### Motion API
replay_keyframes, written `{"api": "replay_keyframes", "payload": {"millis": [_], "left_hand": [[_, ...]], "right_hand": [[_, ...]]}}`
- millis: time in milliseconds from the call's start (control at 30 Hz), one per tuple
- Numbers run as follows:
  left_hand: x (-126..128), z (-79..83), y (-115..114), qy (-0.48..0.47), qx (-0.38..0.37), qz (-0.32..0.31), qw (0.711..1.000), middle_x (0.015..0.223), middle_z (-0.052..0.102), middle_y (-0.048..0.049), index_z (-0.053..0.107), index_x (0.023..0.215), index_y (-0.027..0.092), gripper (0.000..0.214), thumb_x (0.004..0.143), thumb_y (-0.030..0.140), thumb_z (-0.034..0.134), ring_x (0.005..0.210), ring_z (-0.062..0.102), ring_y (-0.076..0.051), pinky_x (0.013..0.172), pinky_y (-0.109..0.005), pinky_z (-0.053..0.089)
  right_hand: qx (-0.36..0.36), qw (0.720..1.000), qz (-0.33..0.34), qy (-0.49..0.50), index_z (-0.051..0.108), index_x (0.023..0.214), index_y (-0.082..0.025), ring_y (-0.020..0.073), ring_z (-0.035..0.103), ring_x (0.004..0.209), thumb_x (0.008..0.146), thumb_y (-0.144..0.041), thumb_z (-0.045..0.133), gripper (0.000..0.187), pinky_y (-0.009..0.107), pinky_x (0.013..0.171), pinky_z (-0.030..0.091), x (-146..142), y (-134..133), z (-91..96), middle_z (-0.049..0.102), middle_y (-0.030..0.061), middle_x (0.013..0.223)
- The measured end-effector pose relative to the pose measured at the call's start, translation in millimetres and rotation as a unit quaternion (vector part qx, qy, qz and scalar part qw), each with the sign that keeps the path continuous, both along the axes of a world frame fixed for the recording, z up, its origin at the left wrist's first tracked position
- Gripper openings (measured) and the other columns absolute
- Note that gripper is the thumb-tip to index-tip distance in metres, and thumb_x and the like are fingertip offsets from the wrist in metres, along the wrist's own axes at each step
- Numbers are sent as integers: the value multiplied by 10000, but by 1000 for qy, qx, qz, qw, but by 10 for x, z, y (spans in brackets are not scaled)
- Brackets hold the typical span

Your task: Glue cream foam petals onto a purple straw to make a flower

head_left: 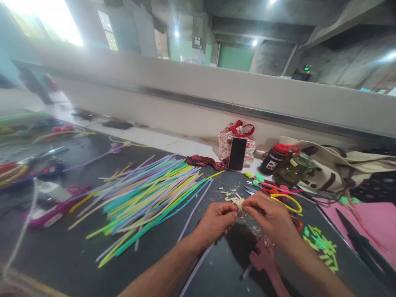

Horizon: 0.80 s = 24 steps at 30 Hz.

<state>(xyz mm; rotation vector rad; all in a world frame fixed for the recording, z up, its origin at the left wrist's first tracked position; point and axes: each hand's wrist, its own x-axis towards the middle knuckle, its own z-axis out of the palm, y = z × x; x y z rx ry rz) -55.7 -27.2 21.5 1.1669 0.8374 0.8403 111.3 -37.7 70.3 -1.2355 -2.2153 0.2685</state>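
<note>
My left hand (pixel 217 219) and my right hand (pixel 269 211) meet over the dark table, each with thumb and finger pinched together. Whatever lies between the fingertips is too small and blurred to make out. Just beyond them is a little heap of cream cut pieces (pixel 236 201). Under my right hand lies a pink, wide-headed tool with a handle (pixel 268 264). To the left of my hands a large bundle of coloured pipe cleaners (pixel 148 194) is spread out. One single purple pipe cleaner (pixel 195 212) runs past my left wrist.
Scissors with yellow and red handles (pixel 289 201) lie beyond my right hand, near green cut pieces (pixel 323 247). At the back stand a phone (pixel 237 154), a black bottle with a red lid (pixel 272 160) and a cloth bag (pixel 334 167). A purple glue-gun-like tool (pixel 51 214) sits left.
</note>
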Motion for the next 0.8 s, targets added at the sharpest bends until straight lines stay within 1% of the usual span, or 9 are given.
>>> {"api": "replay_keyframes", "payload": {"millis": [67,133,267,367,433,533,600,700,800], "left_hand": [[5,11,-2,-8,-13,9,1000,495,433,69,598,687,143,157,673,297,572,418,354,-48,408,-171,303],[11,22,-2,-15,-23,24,999,488,424,71,593,680,145,160,666,304,578,413,345,-48,404,-173,297],[15,44,1,-28,-33,36,998,477,422,71,590,664,149,177,671,327,597,416,347,-45,421,-172,284],[0,58,2,-34,-28,35,998,502,437,65,585,663,150,205,693,353,595,432,359,-41,440,-170,285],[-14,64,-1,-32,-18,30,999,507,434,64,576,649,149,213,698,356,595,437,357,-41,445,-172,283],[-28,65,-13,-34,3,3,999,513,432,63,576,659,148,206,715,346,585,442,359,-46,448,-177,287],[-30,60,-22,-35,17,-17,999,519,432,62,574,664,147,207,730,344,578,447,358,-46,455,-179,288],[-31,44,-29,-30,32,-34,998,521,421,60,565,647,144,238,731,365,588,453,349,-45,463,-181,278],[-37,24,-28,-18,41,-43,998,544,428,53,569,651,142,248,730,376,591,468,352,-47,473,-181,280]], "right_hand": [[2,999,9,32,635,798,-206,140,593,686,836,-199,522,120,252,631,448,10,-17,20,647,13,751],[5,997,1,80,654,840,-215,147,604,720,831,-213,534,120,255,654,459,31,-41,39,663,16,790],[17,985,-80,154,666,840,-240,157,602,778,811,-229,554,117,248,663,461,79,-103,41,671,8,828],[-15,979,-114,167,661,832,-227,165,595,749,792,-251,551,119,254,619,463,83,-147,5,662,18,818],[-55,978,-128,157,633,927,-219,158,578,682,760,-241,561,183,262,581,462,65,-166,-19,654,22,826],[-95,979,-118,133,512,1140,-242,158,564,710,682,-154,573,470,290,617,468,24,-173,-36,624,30,962],[-109,982,-95,126,458,1188,-263,165,559,769,643,-107,569,577,307,655,464,1,-167,-35,592,32,1027],[-118,981,-71,134,457,1180,-271,165,546,786,640,-102,588,581,314,678,453,-15,-154,-31,580,26,1017],[-116,981,-62,143,467,1173,-271,165,538,779,656,-123,600,554,314,679,447,-9,-154,-40,580,27,1010]]}}
